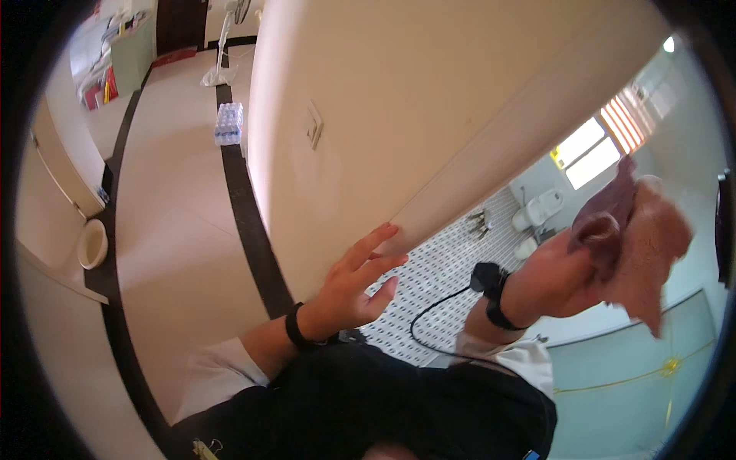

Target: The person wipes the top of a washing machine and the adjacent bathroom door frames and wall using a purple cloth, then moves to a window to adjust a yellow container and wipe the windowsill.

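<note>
My right hand [555,282] is raised on the right and grips a crumpled cloth [647,247]. The cloth shows reddish brown and dull purple folds, and its edges are blurred. Lower and further left, my left hand [356,282] holds nothing, its fingers apart. Its fingertips overlap the pale door frame [454,190] in the picture; whether they touch it I cannot tell. A black band with a small device and a cable [413,325] sits on my right wrist, and a black band rings the left one.
A wall switch [314,125] is on the cream wall. Through the doorway are a toilet [537,210], a tiled floor [414,287] and a bright window [592,152]. Along the hallway stand a pack of bottles [229,123], a fan [221,63] and a white bucket [93,244].
</note>
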The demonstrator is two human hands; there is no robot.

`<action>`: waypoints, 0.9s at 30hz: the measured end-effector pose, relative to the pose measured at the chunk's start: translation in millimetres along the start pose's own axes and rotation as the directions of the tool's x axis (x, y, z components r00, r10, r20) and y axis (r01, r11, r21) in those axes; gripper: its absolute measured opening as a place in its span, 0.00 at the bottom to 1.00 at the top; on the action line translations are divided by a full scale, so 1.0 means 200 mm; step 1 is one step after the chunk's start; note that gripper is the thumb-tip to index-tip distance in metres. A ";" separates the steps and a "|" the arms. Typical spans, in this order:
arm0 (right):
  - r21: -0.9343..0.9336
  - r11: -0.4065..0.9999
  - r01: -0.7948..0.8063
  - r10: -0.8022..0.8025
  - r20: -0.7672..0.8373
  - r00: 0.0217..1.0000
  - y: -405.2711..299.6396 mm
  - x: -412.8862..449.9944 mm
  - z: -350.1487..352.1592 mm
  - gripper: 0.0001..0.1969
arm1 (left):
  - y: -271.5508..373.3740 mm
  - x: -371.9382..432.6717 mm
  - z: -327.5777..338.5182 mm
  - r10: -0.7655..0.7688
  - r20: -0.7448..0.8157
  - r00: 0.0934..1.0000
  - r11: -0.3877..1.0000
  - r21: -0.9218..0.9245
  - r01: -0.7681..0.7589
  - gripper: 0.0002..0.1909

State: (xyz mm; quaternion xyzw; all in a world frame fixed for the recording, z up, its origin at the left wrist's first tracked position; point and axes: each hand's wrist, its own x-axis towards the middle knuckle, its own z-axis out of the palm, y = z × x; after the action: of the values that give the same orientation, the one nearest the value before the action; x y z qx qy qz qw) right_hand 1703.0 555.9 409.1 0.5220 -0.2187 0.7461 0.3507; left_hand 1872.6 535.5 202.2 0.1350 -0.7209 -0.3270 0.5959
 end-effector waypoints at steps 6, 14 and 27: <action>-0.169 0.908 0.383 -0.012 0.904 0.428 0.03 -0.30 -0.07 0.21 | 0.04 -0.01 -0.13 -0.016 0.071 0.997 0.992 0.124 0.007 0.15; -0.087 0.940 0.330 0.005 0.970 0.241 -0.04 -1.07 -0.48 0.16 | -0.08 -0.10 -0.24 -0.103 -0.124 0.987 0.989 0.090 0.115 0.09; -0.538 0.785 -0.307 0.570 0.432 0.699 0.42 -1.10 -0.50 0.23 | 0.03 0.07 0.11 0.056 0.453 0.890 0.978 -0.203 0.042 0.10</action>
State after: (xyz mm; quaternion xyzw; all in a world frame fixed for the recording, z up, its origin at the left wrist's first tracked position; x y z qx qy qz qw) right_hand 1623.0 505.5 172.1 0.5617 -0.5921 0.5492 0.1795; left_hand 1849.7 538.6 214.6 -0.0111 -0.8031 -0.4206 0.4220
